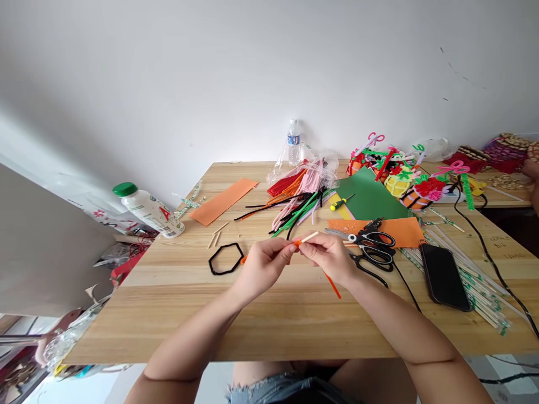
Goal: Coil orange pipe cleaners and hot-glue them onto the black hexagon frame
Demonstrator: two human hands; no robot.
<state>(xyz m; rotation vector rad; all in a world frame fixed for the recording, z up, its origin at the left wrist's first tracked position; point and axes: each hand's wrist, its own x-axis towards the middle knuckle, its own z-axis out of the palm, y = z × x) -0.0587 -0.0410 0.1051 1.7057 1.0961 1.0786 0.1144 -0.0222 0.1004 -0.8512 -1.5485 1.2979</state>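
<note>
Above the middle of the table, my hands meet at their fingertips around a short wooden stick (310,237). An orange pipe cleaner (332,285) is bunched or wound at the stick's lower end, and its tail hangs below my right hand. My left hand (267,261) pinches the orange wrap between thumb and fingers. My right hand (330,255) grips the stick from the other side. To the left lies a black pipe cleaner ring (226,259) bent into a hexagon. A bit of orange fuzzy material (243,260) shows beside my left hand, partly hidden by it.
Scissors (374,247), a phone (445,276) and wrapped sticks (484,297) lie right. Behind are pipe cleaners (295,196), a screwdriver (342,202), green paper (374,193) and a water bottle (293,143). A white bottle (147,210) stands left. Another person's hand (533,168) shows far right.
</note>
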